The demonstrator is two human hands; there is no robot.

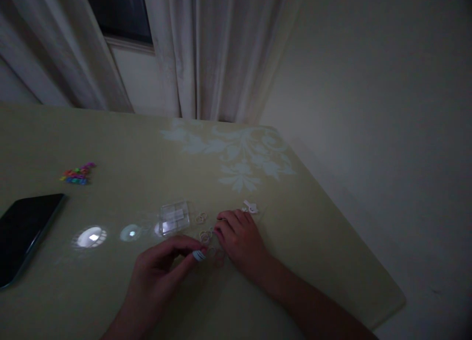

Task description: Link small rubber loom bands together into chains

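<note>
My left hand (164, 266) has its thumb and index finger pinched together low over the table. A small light-blue striped patch (199, 255) shows at the thumb tip; whether it is a nail or a held piece I cannot tell. Just beyond those fingertips lie several small pale rings (205, 237). My right hand (238, 234) rests palm down with curled fingers, its fingertips close to the rings; anything under them is hidden. Another cluster of pale rings (200, 217) sits beside a clear plastic box (174, 217). A small white piece (250, 207) lies beyond my right knuckles.
On the left lies a dark phone (27, 234). Farther back is a small pile of colourful pieces (78, 174). The glossy table (140, 148) reflects lamps and bears a pale floral pattern; its right edge slants towards the wall. Curtains (221, 50) hang behind it.
</note>
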